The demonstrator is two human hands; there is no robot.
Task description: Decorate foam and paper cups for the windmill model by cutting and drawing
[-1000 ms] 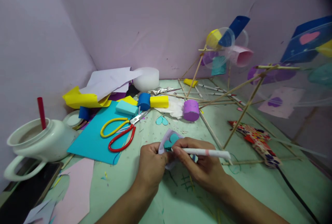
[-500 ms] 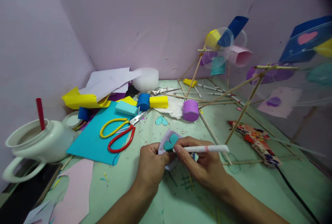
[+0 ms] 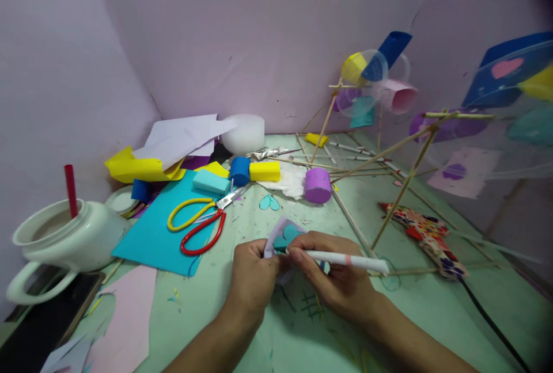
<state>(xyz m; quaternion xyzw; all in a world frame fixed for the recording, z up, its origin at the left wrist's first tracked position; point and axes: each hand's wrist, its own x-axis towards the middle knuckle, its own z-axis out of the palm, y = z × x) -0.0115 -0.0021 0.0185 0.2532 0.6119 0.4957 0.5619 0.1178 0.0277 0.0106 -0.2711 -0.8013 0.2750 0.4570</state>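
Note:
My left hand (image 3: pixel 253 275) pinches a small pale lilac paper piece (image 3: pixel 276 226) by its left edge. On that paper is a teal heart-like shape (image 3: pixel 288 236), partly covered by my fingers. In my right hand (image 3: pixel 334 269) is a white marker pen (image 3: pixel 349 260), gripped near its tip, with its back end pointing right. Its dark tip meets the paper beside my left thumb. Just beyond my hands, two small light-blue paper hearts (image 3: pixel 269 202) lie on the green table (image 3: pixel 207 315). A purple paper cylinder (image 3: pixel 318 185) stands behind them.
Scissors (image 3: pixel 220 212) with yellow and red handles lie on a blue sheet (image 3: pixel 151 235). At left stand a white teapot (image 3: pixel 95 229) and a phone (image 3: pixel 47 327). A stick frame (image 3: pixel 401 189) with a paper wheel rises at right, near a glue gun (image 3: pixel 427 235) with its cord.
The marker's back end has dipped, and my right hand has tilted slightly downward. My left hand keeps its hold on the paper. The view has shifted a little.

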